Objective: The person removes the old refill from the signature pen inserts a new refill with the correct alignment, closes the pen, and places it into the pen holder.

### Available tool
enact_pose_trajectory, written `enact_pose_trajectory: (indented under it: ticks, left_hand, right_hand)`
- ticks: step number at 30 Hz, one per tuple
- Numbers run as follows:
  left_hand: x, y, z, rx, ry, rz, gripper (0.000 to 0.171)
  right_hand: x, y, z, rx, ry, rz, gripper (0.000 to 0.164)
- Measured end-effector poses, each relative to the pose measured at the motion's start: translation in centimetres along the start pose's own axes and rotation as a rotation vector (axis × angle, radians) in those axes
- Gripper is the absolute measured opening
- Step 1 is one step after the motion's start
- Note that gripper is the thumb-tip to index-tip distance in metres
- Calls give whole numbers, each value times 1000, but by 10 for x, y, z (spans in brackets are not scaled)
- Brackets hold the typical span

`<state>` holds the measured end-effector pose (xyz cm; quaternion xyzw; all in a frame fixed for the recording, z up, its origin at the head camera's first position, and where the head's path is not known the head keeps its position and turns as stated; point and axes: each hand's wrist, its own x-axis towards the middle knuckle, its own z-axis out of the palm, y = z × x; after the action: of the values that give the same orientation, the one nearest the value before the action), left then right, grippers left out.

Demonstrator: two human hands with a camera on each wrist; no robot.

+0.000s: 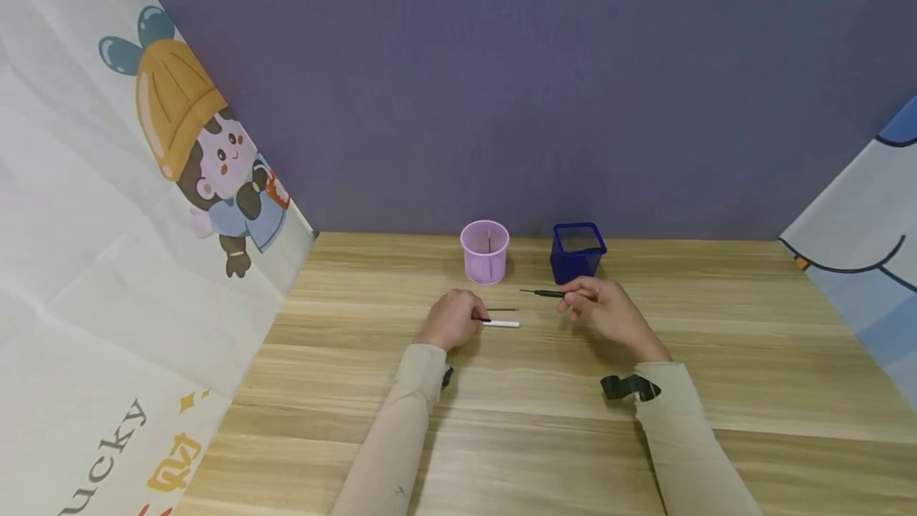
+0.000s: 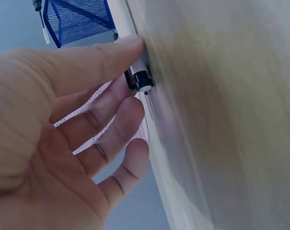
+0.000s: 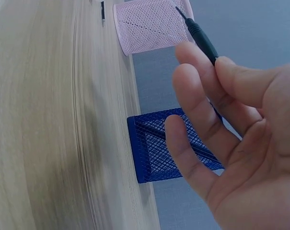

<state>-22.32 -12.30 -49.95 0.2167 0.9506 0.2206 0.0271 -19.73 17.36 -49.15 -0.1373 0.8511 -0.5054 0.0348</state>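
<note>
On the worktop (image 1: pixel 544 444), in front of the pink mesh cup (image 1: pixel 474 267) and the blue mesh basket (image 1: pixel 566 269), we see two hands at work. The fingers of the left hand (image 1: pixel 451 319) pinch one end of a white marker (image 1: pixel 503 324), which lies low at the surface; whether it is lifted, we cannot tell. Just behind it is a thin dark rod (image 1: pixel 503 310), partly hidden by this hand. The right hand (image 1: pixel 607 311) grasps a small dark screwdriver (image 1: pixel 548 293) between thumb and index finger, above the worktop and near the basket, with its shaft toward the left; the other fingers are loosely bent.

In our judgement, the screwdriver could turn or slip, because only two fingertips carry its slim handle. The marker could roll if its pinch at the end loosens. We also fear that the left fingers push the rod away, since it lies so close.
</note>
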Motion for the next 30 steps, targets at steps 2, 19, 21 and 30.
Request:
enact_pose_trajectory:
  ticks: [2,19,21,30]
  left_hand:
    - [0,-1,0,-3,5,2,10]
    - [0,-7,-13,-96,157,35,12]
    - [-1,-9,-14,-109,173,44,13]
    - [-2,-13,-21,-163,187,21,13]
  right_hand:
    - [0,1,0,-1,5,1,21]
    - [-2,2,-3,-36,29,15,22]
    - [-3,3,-2,-40,29,14,21]
    - [-3,4,-3,-38,11,11,23]
